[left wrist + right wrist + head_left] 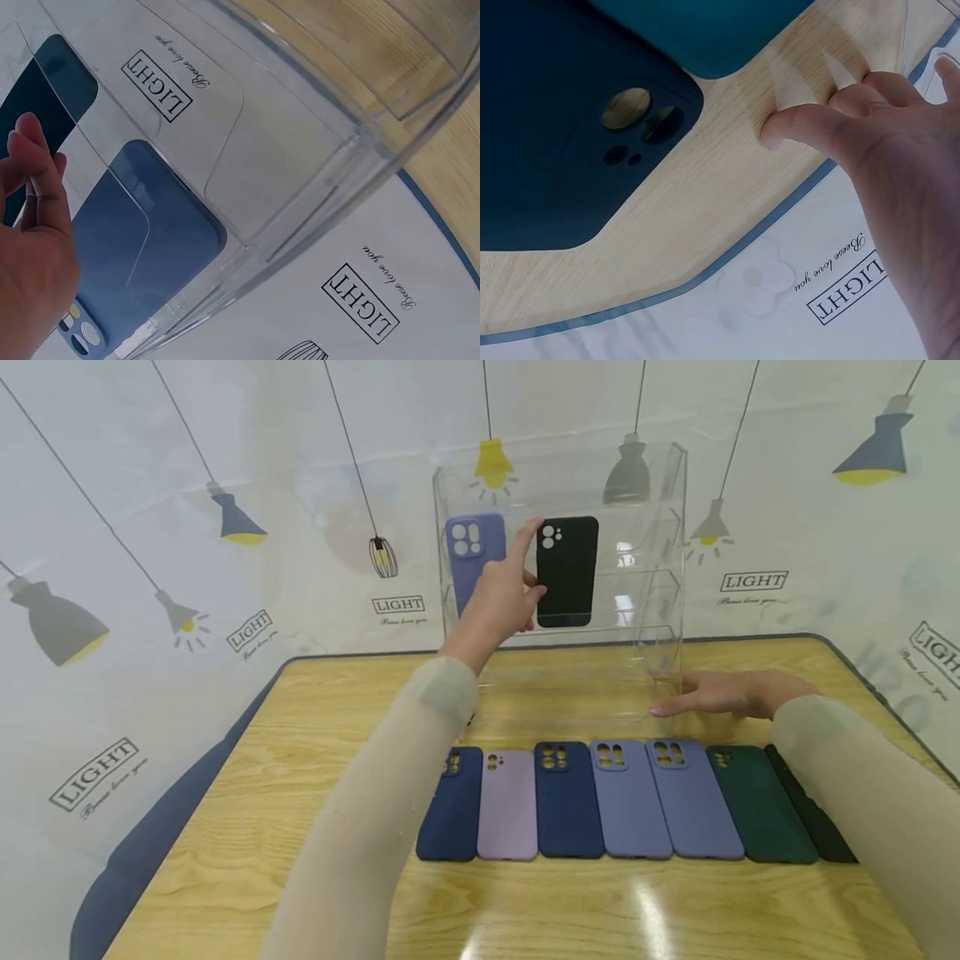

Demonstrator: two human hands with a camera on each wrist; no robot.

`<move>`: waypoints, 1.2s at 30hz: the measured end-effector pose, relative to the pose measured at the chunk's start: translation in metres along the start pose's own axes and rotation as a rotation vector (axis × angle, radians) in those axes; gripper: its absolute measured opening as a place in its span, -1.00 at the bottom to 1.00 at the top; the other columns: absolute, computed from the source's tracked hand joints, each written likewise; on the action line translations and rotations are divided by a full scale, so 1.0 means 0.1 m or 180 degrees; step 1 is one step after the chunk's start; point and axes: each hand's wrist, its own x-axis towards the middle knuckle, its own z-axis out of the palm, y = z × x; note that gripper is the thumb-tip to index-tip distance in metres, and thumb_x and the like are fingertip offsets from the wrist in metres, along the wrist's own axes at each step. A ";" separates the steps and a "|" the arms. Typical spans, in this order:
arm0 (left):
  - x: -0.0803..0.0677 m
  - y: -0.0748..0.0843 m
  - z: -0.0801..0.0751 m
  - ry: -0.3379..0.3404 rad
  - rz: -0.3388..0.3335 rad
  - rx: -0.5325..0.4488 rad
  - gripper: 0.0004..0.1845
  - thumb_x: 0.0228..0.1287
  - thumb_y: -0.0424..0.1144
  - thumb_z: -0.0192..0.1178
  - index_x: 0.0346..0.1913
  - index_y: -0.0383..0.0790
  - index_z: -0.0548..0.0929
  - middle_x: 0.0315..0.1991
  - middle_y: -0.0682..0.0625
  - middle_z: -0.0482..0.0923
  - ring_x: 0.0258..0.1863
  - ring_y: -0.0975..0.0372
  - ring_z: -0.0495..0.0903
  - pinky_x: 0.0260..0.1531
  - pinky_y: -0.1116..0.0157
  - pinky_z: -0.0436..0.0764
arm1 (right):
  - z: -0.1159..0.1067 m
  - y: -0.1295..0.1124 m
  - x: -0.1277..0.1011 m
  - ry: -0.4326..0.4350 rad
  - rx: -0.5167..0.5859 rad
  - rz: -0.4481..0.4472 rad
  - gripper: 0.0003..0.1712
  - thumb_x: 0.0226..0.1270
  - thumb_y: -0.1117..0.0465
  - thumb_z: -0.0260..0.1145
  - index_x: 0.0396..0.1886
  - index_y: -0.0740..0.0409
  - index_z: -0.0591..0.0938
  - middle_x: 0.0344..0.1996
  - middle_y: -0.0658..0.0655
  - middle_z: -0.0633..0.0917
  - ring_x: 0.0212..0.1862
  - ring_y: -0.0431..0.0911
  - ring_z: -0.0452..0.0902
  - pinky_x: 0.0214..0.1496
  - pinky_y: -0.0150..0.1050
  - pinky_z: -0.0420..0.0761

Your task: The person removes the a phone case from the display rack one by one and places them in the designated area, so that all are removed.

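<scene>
Left hand [504,597]: up at the clear stand [667,527], fingers straight, touching between purple case [471,556] and black case [567,571] (both standing inside).
Right hand [723,693]: flat on the counter [247,827], fingers against the stand's bottom corner.
Risk: a hard poke could knock a case over.

My head camera looks forward and down over the wooden table [300,760], taking in the clear acrylic rack [660,527] against the printed backdrop [150,485]. The camera on my left wrist sits very close to that rack [315,150], facing along my left hand [34,247] into its shelves. The one on my right wrist looks past my right hand [900,150] at the tabletop [705,217] from close by. All three views share the backdrop [780,315].
</scene>
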 end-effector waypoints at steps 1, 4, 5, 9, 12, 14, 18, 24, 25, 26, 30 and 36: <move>0.00 0.00 0.00 0.0025 -0.0002 -0.0012 0.00 0.56 -0.31 0.27 0.73 0.36 -0.13 0.07 -0.09 0.79 -0.64 0.19 0.73 -0.08 0.23 0.74 | 0.00 0.00 0.00 0.0002 -0.0005 -0.0001 0.23 0.55 -0.40 0.14 0.75 -0.19 -0.48 0.67 0.47 -0.50 0.62 0.66 -0.39 0.40 0.81 -0.08; -0.02 0.00 0.00 0.0071 -0.0030 -0.0062 -0.01 0.55 -0.34 0.27 0.72 0.39 -0.09 0.08 -0.09 0.80 -0.63 0.16 0.74 -0.11 0.22 0.74 | 0.00 0.00 0.00 0.0012 -0.0022 0.0012 0.23 0.55 -0.41 0.15 0.75 -0.20 -0.47 0.68 0.47 -0.49 0.63 0.65 -0.37 0.41 0.80 -0.05; -0.02 0.00 0.00 0.0082 -0.0040 -0.0084 -0.01 0.55 -0.34 0.27 0.71 0.40 -0.08 0.08 -0.10 0.80 -0.62 0.14 0.75 -0.11 0.22 0.73 | 0.00 0.00 -0.01 0.0015 -0.0031 0.0013 0.23 0.55 -0.41 0.15 0.75 -0.19 -0.46 0.68 0.47 -0.49 0.63 0.65 -0.37 0.41 0.80 -0.05; -0.03 0.01 0.00 0.0129 -0.0026 -0.0190 -0.03 0.54 -0.34 0.28 0.70 0.42 -0.05 0.09 -0.11 0.80 -0.61 0.12 0.76 -0.06 0.21 0.73 | -0.01 0.00 -0.01 0.0025 -0.0030 0.0010 0.24 0.55 -0.41 0.15 0.76 -0.16 -0.45 0.67 0.49 -0.47 0.62 0.66 -0.35 0.39 0.81 -0.03; -0.04 0.00 0.01 0.0186 0.0021 -0.0257 -0.04 0.53 -0.35 0.28 0.69 0.43 -0.01 0.05 -0.12 0.81 -0.63 0.11 0.75 -0.10 0.22 0.74 | -0.01 -0.01 -0.01 0.0026 -0.0016 0.0003 0.24 0.55 -0.41 0.15 0.76 -0.16 -0.46 0.67 0.49 -0.47 0.62 0.66 -0.36 0.38 0.82 -0.05; -0.05 -0.01 0.02 0.0233 0.0052 -0.0288 -0.05 0.52 -0.37 0.29 0.67 0.41 0.03 0.02 -0.12 0.82 -0.63 0.09 0.74 -0.20 0.24 0.75 | -0.01 0.00 -0.01 0.0018 -0.0017 0.0006 0.24 0.55 -0.41 0.14 0.75 -0.16 -0.47 0.67 0.49 -0.48 0.62 0.66 -0.37 0.39 0.82 -0.06; -0.05 -0.03 0.04 0.0309 0.0067 -0.0333 -0.08 0.49 -0.39 0.31 0.65 0.40 0.09 -0.02 -0.11 0.82 -0.62 0.11 0.73 -0.45 0.27 0.74 | -0.01 0.02 0.01 0.0021 -0.0010 -0.0009 0.24 0.55 -0.42 0.14 0.75 -0.16 -0.46 0.67 0.48 -0.48 0.62 0.66 -0.37 0.40 0.81 -0.06; -0.07 0.00 -0.01 0.0351 0.0041 -0.0433 -0.10 0.51 -0.36 0.31 0.63 0.43 0.11 0.01 -0.09 0.83 -0.65 0.13 0.70 -0.51 0.26 0.72 | 0.02 0.04 0.02 -0.0018 0.0026 -0.0033 0.24 0.55 -0.41 0.14 0.75 -0.18 -0.47 0.67 0.47 -0.50 0.63 0.64 -0.41 0.45 0.77 -0.11; -0.07 0.01 -0.04 0.0374 0.0051 -0.0471 -0.11 0.51 -0.35 0.31 0.63 0.43 0.11 0.03 -0.09 0.83 -0.67 0.13 0.69 -0.49 0.24 0.73 | 0.02 0.04 0.02 -0.0015 0.0020 -0.0037 0.24 0.55 -0.41 0.14 0.75 -0.17 -0.47 0.67 0.47 -0.50 0.63 0.64 -0.41 0.46 0.77 -0.12; -0.07 0.02 -0.07 0.0411 0.0081 -0.0518 -0.11 0.51 -0.35 0.32 0.63 0.42 0.11 0.03 -0.11 0.83 -0.69 0.11 0.68 -0.46 0.21 0.74 | 0.01 0.04 0.02 -0.0008 0.0018 -0.0043 0.23 0.55 -0.41 0.15 0.76 -0.17 -0.46 0.67 0.47 -0.50 0.63 0.64 -0.41 0.47 0.76 -0.11; -0.08 0.08 -0.21 0.0486 0.0137 -0.0699 -0.12 0.48 -0.37 0.34 0.61 0.36 0.13 0.04 -0.13 0.84 -0.69 0.02 0.68 -0.01 0.11 0.76 | 0.00 0.03 0.03 0.0024 0.0007 -0.0043 0.23 0.55 -0.41 0.15 0.76 -0.17 -0.45 0.67 0.48 -0.49 0.62 0.65 -0.39 0.45 0.77 -0.09; -0.14 0.12 -0.35 0.0390 -0.0022 -0.0675 -0.06 0.42 -0.44 0.38 0.61 0.34 0.15 0.02 -0.13 0.83 -0.05 0.16 0.83 0.55 0.03 0.43 | -0.02 0.04 0.02 -0.0016 0.0022 -0.0002 0.24 0.55 -0.41 0.15 0.75 -0.18 -0.48 0.66 0.47 -0.52 0.62 0.66 -0.40 0.43 0.79 -0.09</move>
